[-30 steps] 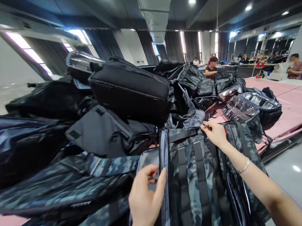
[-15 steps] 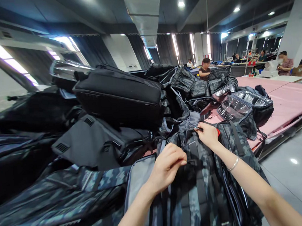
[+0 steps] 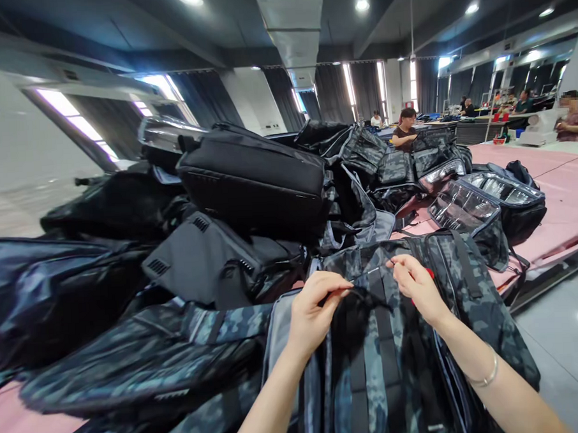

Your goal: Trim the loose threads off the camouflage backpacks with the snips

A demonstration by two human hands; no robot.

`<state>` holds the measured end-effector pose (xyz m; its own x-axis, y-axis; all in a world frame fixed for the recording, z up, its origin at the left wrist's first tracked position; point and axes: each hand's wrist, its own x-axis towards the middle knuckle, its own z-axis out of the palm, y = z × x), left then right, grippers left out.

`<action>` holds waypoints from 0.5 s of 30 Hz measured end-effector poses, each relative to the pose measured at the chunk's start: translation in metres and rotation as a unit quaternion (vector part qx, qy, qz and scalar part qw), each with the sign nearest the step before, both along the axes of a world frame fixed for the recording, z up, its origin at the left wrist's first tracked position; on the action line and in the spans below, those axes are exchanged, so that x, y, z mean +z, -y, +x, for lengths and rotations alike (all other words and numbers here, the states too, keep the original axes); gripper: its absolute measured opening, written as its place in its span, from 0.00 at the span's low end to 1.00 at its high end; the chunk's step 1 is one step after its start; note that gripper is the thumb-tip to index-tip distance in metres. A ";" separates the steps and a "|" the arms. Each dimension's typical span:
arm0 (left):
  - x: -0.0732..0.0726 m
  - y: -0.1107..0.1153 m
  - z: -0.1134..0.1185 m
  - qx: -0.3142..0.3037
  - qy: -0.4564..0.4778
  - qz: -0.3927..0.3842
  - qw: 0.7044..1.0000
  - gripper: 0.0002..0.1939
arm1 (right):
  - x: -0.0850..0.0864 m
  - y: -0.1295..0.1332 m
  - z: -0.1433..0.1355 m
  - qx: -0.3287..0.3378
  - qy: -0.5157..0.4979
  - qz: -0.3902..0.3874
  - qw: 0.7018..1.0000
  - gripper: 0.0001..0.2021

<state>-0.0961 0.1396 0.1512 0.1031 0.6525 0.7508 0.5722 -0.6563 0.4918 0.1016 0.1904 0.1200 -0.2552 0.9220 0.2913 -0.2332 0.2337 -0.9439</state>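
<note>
A camouflage backpack in dark blue-grey and black lies in front of me, with black straps running down its middle. Over its upper part my left hand is closed in a pinch on a thin dark cord that trails across the fabric. To its right, my right hand is closed round a small tool whose red handle shows beside the fingers. The rest of that tool is mostly hidden. A thin pale line runs between the two hands; I cannot tell whether it is thread or part of the bag.
Black and camouflage bags, among them a large black bag, are heaped behind and to the left. Bags with clear windows lie at right on the pink table covering. Beyond stand a person and a white sewing machine.
My right hand has drawn away from the bag's top edge, down and to the right. My left hand has risen slightly, still pinching. The view has turned left.
</note>
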 end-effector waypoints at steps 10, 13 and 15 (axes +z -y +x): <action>-0.003 0.003 0.000 -0.042 0.064 0.019 0.997 0.07 | -0.001 0.040 -0.012 0.142 -0.066 -0.072 0.985 0.14; -0.003 0.004 0.001 -0.041 0.071 0.018 0.996 0.07 | -0.001 0.044 -0.015 0.135 -0.055 -0.056 0.988 0.14; -0.003 0.005 0.002 -0.037 0.079 0.014 0.996 0.06 | -0.002 0.046 -0.016 0.122 -0.057 -0.048 0.990 0.14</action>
